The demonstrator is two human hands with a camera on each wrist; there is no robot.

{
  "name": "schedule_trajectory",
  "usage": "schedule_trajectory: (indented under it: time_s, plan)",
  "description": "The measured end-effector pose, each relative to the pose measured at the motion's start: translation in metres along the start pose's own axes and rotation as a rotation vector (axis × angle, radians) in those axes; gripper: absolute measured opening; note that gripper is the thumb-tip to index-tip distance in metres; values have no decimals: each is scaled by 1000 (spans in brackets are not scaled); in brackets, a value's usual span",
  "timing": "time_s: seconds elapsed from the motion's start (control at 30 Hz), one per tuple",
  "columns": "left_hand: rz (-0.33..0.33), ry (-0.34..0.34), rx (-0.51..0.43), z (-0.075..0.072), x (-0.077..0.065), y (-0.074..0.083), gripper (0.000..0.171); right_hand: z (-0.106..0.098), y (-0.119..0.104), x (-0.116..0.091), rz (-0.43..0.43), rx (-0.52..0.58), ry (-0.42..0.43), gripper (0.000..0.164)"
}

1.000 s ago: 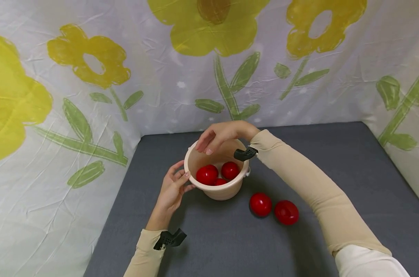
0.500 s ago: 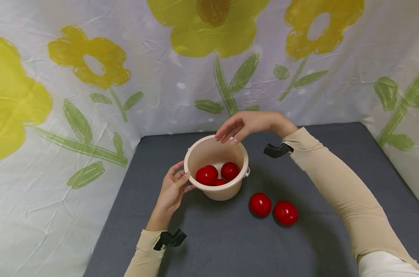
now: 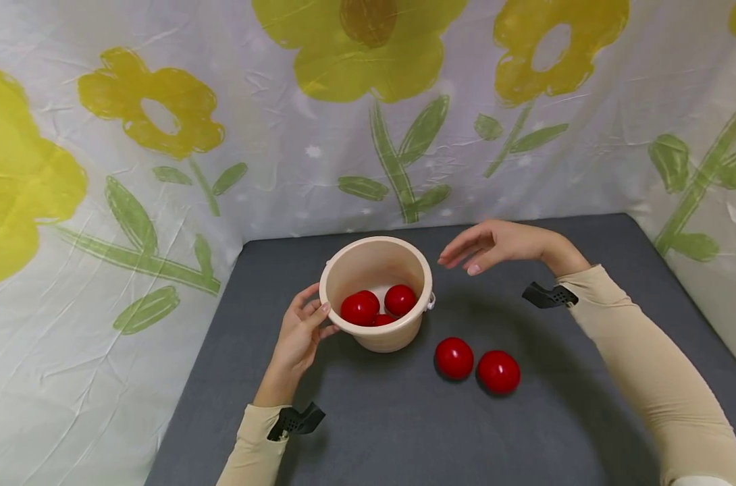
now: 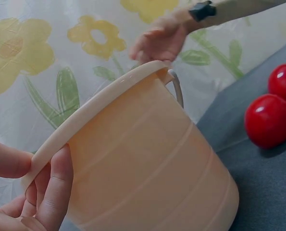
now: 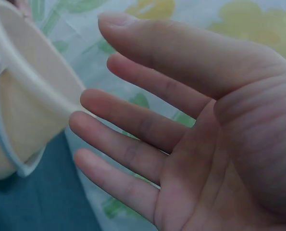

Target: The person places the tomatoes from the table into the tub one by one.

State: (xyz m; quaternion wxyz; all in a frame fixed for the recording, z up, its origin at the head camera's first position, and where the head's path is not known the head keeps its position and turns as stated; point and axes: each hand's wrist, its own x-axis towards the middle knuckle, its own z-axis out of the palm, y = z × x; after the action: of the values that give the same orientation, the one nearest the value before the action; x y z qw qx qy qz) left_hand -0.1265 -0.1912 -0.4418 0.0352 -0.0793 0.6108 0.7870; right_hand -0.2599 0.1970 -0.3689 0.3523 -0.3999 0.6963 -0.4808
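My left hand (image 3: 298, 334) pinches the rim of a cream plastic bucket (image 3: 387, 341) at its left side, thumb on one face and fingers on the other in the left wrist view. Several glossy round red balls (image 3: 400, 300) lie at the bottom of the bucket, one partly hidden by its near wall. To the right of the bucket, my right hand (image 3: 502, 244) hangs above the table, palm bare and fingers loosely spread in the right wrist view. Two more red balls, a left one (image 3: 454, 358) and a right one (image 3: 498, 372), lie side by side on the table.
A dark grey cloth covers the table (image 3: 368, 432). White fabric (image 3: 283, 155) printed with yellow flowers hangs behind it and along both sides. The bucket's pale handle (image 5: 1, 130) hangs down on the side facing my right hand.
My right hand has moved from over the bucket's mouth out to the right, past its rim. The left hand keeps its hold on the bucket, and the balls stay where they were.
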Motion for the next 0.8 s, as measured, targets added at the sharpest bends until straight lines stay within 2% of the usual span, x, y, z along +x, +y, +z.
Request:
schedule_trajectory:
  time_s: [0.23, 0.5, 0.8]
  plan:
    - [-11, -2, -8, 0, 0, 1, 54, 24, 35, -17, 23, 14, 14, 49]
    - [-11, -4, -12, 1, -1, 1, 54, 56, 71, -15, 48, -32, 26, 52]
    - [-3, 3, 13, 2, -1, 2, 55, 83, 88, -10, 75, -34, -20, 56]
